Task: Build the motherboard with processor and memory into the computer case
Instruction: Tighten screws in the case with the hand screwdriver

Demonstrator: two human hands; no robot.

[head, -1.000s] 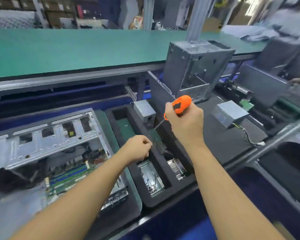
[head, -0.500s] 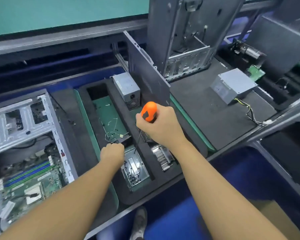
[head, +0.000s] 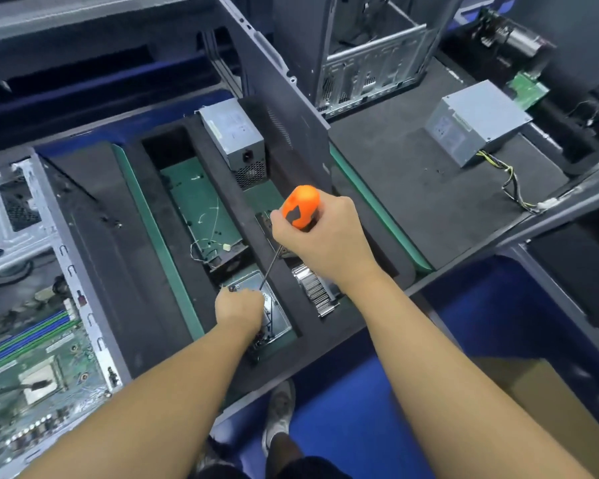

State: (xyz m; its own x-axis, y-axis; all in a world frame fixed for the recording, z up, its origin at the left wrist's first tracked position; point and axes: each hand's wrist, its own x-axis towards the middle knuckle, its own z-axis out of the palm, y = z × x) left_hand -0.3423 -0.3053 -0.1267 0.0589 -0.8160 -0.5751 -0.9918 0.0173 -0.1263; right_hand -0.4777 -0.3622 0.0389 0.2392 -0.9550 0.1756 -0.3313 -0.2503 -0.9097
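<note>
Orange screwdriver [head: 300, 207]: handle gripped by right hand [head: 322, 243]; tip hidden at left hand [head: 239, 311].
Left hand: curled over metal tray [head: 281, 323]; what it holds cannot be told.
Motherboard [head: 32, 368]: inside computer case [head: 14, 209], cropped at left edge.

Nothing here can actually be read. The grey power supply [head: 234, 140] standing in the foam tray at upper centre carries a pale label on its top face, but the print is too blurred to make out. The second power supply [head: 478, 122] at upper right has a similar label, just as illegible. The motherboard [head: 38, 368] at lower left shows white markings, all smeared. The black patch on the orange screwdriver [head: 300, 207] handle, in mid-frame, gives no letters I can tell.
</note>
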